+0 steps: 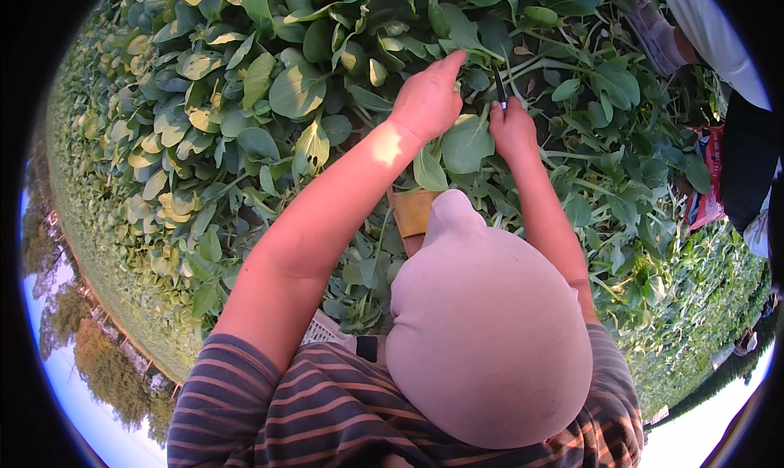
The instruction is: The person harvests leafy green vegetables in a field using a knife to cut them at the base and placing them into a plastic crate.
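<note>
My right hand [513, 128] grips the handle of a small knife. The dark knife blade [499, 82] points away from me among leaf stalks. To its left, my left hand [432, 97] is down among broad-leaved green plants, its back towards me. Its index finger reaches close to a leaf stalk [490, 52]; the other fingers are mostly hidden, so I cannot tell whether they hold a stem. A large green leaf [468, 143] lies between the two wrists. Pale stalks [539, 67] spread out to the right of the blade.
A pale, cloth-covered rounded form [490, 333], seemingly my bent knee, fills the space between my arms. Near it are a yellow-strapped sandal [416, 211] and a white plastic crate [324, 328]. At right are another person's pale trouser leg [713, 27] and a red printed bag [707, 180].
</note>
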Available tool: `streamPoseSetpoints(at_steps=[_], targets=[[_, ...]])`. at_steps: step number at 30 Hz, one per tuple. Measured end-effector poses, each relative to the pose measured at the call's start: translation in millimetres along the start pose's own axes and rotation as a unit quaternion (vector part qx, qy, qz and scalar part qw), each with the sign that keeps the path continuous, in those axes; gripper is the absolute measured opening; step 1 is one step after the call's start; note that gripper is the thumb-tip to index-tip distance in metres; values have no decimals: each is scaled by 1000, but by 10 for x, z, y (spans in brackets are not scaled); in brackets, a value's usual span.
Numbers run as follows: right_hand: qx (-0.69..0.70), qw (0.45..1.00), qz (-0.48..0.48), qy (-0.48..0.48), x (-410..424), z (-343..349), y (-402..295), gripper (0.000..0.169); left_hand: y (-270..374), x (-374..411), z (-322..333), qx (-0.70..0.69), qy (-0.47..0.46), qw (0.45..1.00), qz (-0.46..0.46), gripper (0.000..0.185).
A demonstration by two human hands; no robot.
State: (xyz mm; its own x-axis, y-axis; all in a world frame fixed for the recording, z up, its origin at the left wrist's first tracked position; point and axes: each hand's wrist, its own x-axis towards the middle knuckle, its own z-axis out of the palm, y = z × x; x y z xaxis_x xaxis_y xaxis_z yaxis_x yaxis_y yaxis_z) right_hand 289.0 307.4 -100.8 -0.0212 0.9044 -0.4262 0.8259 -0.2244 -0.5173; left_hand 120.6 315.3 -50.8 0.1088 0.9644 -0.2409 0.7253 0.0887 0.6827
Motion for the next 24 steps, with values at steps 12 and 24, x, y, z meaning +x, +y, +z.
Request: streamPoseSetpoints(at_steps=[12,24], targets=[[349,935,-44,55,-327,-213,-12,25,59,-585,-426,-304,3,952,-32,54],[403,897,-28,-178,-812,-526,-718,19,131,-1316,-745,-597,17,782,-178,48]])
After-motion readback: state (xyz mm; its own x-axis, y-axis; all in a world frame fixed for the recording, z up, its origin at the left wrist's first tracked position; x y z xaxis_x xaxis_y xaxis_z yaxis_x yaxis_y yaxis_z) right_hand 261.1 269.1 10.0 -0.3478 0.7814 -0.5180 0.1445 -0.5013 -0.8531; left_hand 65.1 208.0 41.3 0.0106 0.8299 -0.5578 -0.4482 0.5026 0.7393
